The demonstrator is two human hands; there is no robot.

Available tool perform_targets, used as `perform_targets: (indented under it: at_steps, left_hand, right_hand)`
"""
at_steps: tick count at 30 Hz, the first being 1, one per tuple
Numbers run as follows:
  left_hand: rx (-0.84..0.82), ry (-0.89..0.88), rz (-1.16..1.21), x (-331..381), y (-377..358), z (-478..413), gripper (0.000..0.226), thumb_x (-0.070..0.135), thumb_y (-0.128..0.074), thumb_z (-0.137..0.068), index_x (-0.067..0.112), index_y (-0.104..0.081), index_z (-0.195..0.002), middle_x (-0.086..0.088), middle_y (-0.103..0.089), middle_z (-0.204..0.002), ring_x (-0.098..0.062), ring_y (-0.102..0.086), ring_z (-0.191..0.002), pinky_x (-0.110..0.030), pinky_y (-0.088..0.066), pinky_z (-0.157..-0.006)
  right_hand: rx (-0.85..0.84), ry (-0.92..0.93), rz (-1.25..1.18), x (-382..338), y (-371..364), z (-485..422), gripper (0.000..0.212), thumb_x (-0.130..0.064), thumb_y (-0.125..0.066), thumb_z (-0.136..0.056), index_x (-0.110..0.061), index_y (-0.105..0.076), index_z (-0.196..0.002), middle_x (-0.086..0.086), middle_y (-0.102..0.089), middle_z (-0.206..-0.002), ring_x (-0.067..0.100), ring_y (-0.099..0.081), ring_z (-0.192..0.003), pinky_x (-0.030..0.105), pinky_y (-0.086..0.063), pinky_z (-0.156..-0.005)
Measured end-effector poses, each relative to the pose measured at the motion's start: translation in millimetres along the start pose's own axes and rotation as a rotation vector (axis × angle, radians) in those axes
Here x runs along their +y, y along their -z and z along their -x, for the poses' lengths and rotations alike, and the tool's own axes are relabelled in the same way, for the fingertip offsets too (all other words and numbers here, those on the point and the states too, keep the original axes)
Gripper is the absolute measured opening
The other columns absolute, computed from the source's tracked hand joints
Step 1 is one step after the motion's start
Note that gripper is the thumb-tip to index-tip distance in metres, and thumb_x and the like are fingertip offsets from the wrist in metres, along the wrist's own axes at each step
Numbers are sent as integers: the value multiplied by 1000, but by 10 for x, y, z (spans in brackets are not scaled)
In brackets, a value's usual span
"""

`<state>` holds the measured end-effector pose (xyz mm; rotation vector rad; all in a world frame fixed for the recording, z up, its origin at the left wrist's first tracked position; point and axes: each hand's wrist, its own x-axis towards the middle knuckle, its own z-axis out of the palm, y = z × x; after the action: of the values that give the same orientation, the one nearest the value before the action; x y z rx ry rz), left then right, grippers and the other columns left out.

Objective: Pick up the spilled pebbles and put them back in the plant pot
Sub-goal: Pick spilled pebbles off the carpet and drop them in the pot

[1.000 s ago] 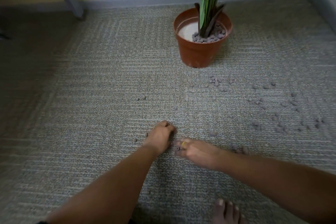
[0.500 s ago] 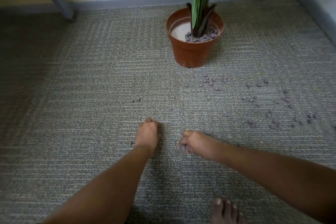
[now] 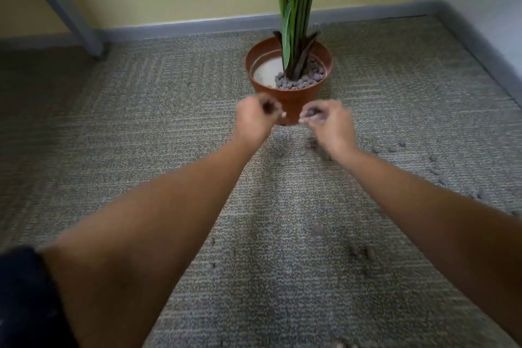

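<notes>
Right, head view, and both arms are stretched out over the carpet (image 3: 141,127) towards the plant pot (image 3: 288,97). The left hand (image 3: 255,121) is closed up tight, fingers curled over a clutch of dark pebbles (image 3: 267,106) that peeps out at the top of the fist. The right hand (image 3: 330,126) is curled too, fingertips bunched round some grey pebbles (image 3: 312,113). Both hands hang in front of the pot's near wall, just below its rim and clear of the floor. They're smeared with motion blur, so the separate fingers are hard to pick out, and how many stones each one carries I cannot tell. Those hands hide much of the pot's lower front. The pot stands upright near the back wall, mouth facing up. Inside, the potted pebbles (image 3: 299,82) are heaped on the right and round the stems, with a pale bare patch on the left. The plant (image 3: 296,8) rises straight up, its tall stems cut off by the top edge. Spilled pebbles (image 3: 363,252) lie scattered on the carpet between and under the forearms and away to the right, some tucked behind the right forearm. They're small, blurred lumps with no readable long axis. A dark sleeve (image 3: 25,299) is clipped by the bottom-left corner.
</notes>
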<state>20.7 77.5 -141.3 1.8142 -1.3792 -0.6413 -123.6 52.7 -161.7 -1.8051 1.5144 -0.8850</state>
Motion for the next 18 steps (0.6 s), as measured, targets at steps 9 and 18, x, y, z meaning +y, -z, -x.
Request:
perform_targets:
  at_steps: [9, 18]
  left_hand:
    - [153, -12, -89, 251, -160, -743, 5, 3, -67, -77, 4, -69, -82, -11, -70, -86, -19, -63, -80, -16, -44, -66]
    - [155, -53, -133, 69, -32, -674, 28, 8, -72, -75, 11, -65, -102, -3, -62, -109, -13, -61, -92, -15, -47, -76]
  right_hand:
    - [151, -83, 29, -101, -31, -845, 19, -13, -73, -76, -11, -71, -95, 6, -71, -98, 9, -59, -78, 15, -47, -77]
    - [88, 53, 188, -151, -69, -840, 31, -12, -61, -85, -10, -62, -116, 14, -63, -118, 24, -62, -101, 22, -44, -97]
